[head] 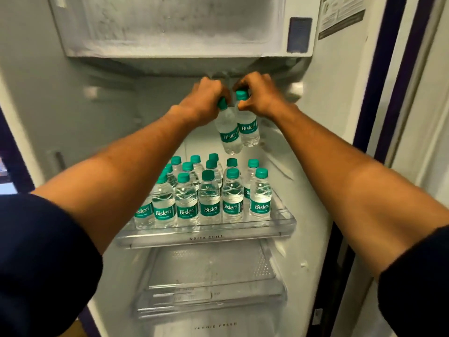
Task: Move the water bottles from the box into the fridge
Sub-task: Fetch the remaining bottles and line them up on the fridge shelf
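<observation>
A: Where are the hands rn?

B: Both up high inside the open fridge (340, 98), just under the freezer compartment (170, 27). Left hand (206, 96) has its fingers curled round the green cap and neck of one Bisleri bottle (228, 135). Right hand (261, 93) pinches the neck of a second Bisleri bottle (248, 128) just below the cap, thumb & fingers closed on it.

A: Bottles relative to the hands?

B: Both hang down below the hands, bodies free in the air. Left one tilts, its base swung toward the right; right one is closer to upright. The two bodies sit right beside each other, prob touching, left one overlapping in front.

A: And the rest of the bottles?

B: A cluster of standing bottles (209, 198) sits upright on the clear shelf (206, 238) marked QUICK CHILL, well below the held pair. Front row of approx six w/ labels facing out, more rows behind. Held bottles are above the back right part of that cluster, not touching it.

A: Anything under that?

B: A lower clear tray (209, 276), then a drawer front (213, 324) with blurred lettering. Dark sleeves on both upper arms.
</observation>
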`<state>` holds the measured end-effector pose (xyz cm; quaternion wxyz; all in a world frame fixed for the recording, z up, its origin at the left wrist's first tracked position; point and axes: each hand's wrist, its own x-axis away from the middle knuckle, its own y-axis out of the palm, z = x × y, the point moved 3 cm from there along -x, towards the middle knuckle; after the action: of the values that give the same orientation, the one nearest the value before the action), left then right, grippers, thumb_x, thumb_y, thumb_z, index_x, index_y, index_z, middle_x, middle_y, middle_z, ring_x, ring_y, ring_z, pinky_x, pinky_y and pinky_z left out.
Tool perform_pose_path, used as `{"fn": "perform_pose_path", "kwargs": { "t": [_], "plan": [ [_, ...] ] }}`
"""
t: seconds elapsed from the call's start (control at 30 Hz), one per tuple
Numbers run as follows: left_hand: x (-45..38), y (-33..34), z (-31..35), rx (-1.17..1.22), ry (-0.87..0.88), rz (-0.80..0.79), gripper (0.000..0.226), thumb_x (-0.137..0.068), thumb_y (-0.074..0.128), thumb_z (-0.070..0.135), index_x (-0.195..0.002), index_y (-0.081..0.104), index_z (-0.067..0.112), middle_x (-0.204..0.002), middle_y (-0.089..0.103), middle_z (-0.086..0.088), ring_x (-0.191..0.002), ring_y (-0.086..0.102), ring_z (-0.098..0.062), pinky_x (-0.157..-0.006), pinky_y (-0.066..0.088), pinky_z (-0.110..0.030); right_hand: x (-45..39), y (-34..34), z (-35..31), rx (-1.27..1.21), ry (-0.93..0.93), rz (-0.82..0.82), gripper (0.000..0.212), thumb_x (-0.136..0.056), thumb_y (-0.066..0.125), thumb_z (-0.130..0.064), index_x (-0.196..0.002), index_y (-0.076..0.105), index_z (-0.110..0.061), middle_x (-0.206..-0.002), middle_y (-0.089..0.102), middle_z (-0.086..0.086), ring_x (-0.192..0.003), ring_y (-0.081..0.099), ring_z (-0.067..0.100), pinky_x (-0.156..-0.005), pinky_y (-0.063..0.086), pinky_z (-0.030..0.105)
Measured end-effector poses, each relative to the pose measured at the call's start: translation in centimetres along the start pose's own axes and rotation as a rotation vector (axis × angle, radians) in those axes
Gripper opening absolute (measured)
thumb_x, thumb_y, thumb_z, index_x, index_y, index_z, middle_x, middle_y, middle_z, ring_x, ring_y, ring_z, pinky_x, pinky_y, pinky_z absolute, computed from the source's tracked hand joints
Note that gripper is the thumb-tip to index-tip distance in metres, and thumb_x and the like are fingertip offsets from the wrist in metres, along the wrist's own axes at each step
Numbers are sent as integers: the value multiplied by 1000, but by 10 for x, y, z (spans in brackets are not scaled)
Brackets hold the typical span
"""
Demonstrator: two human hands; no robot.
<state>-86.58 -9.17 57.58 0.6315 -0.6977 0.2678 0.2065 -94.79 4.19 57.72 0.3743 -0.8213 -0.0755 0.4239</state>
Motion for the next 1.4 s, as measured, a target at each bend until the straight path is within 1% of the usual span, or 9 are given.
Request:
{"fn": "perform_pose_path", "kwargs": {
  "t": [0.23, 0.4, 0.5, 0.67, 0.83, 1.0, 1.17, 1.3, 1.4],
  "plan": [
    [-10, 60, -5, 23, -38, -116, 37, -82, 69, 0, -114, 66, 19, -118, 61, -17, -105, 60, -34, -92, 53, -46, 9, 47, 46, 14, 111, -85, 47, -77, 77, -21, -122, 64, -25, -127, 61, 7, -116, 58, 26, -99, 48, 36],
    [-6, 90, 3, 45, 30, -189, 34, -82, 69, -5, -112, 68, 12, -116, 64, -14, -106, 62, -29, -93, 54, -37, 21, 72, 72, 34, 159, -173, 40, -83, 77, -14, -121, 65, -22, -126, 64, 3, -112, 61, 25, -98, 51, 39],
    [-5, 100, 8, 70, 63, -213, 28, -85, 67, -3, -110, 68, 8, -115, 65, -13, -105, 63, -26, -93, 52, -31, 24, 77, 77, 19, 177, -223, 37, -83, 78, -13, -118, 67, -17, -124, 65, 5, -108, 62, 24, -95, 51, 36],
    [-3, 111, 14, 38, 102, -273, 22, -88, 68, 6, -109, 69, 10, -115, 67, -11, -103, 63, -25, -92, 53, -36, 27, 86, 80, 30, 215, -290, 37, -81, 79, -12, -116, 67, -16, -124, 65, 7, -108, 62, 26, -98, 51, 38],
    [2, 126, 14, 11, 90, -340, 23, -88, 67, 7, -111, 68, 11, -116, 67, -10, -103, 63, -24, -91, 52, -33, 35, 102, 88, 45, 231, -366, 31, -81, 79, -10, -108, 67, -19, -121, 65, 4, -106, 62, 24, -96, 53, 38],
    [7, 138, 15, 19, 81, -382, 25, -90, 65, 6, -114, 68, 11, -120, 65, -9, -108, 62, -23, -94, 51, -32, 41, 109, 93, 14, 243, -384, 23, -83, 76, -7, -98, 62, -19, -121, 64, 9, -105, 63, 26, -92, 55, 35],
    [6, 145, 16, 54, 61, -405, 26, -91, 63, 3, -116, 67, 8, -121, 65, -10, -109, 63, -23, -95, 50, -31, 45, 109, 97, -31, 245, -407, 30, -85, 71, 1, -113, 66, -9, -124, 63, 11, -109, 62, 28, -87, 54, 33],
    [6, 149, 15, 48, 21, -437, 28, -90, 63, 2, -118, 65, 8, -122, 64, -12, -109, 63, -24, -96, 50, -32, 46, 110, 94, -37, 234, -406, 36, -87, 69, 1, -121, 65, -8, -128, 63, 11, -114, 61, 28, -94, 52, 35],
    [8, 151, 13, 59, -24, -459, 33, -91, 62, 3, -124, 62, 7, -126, 62, -13, -113, 62, -26, -99, 49, -34, 47, 109, 91, -58, 248, -387, 41, -88, 67, 0, -128, 61, -8, -133, 60, 11, -120, 58, 29, -95, 51, 37]
  ]
}}
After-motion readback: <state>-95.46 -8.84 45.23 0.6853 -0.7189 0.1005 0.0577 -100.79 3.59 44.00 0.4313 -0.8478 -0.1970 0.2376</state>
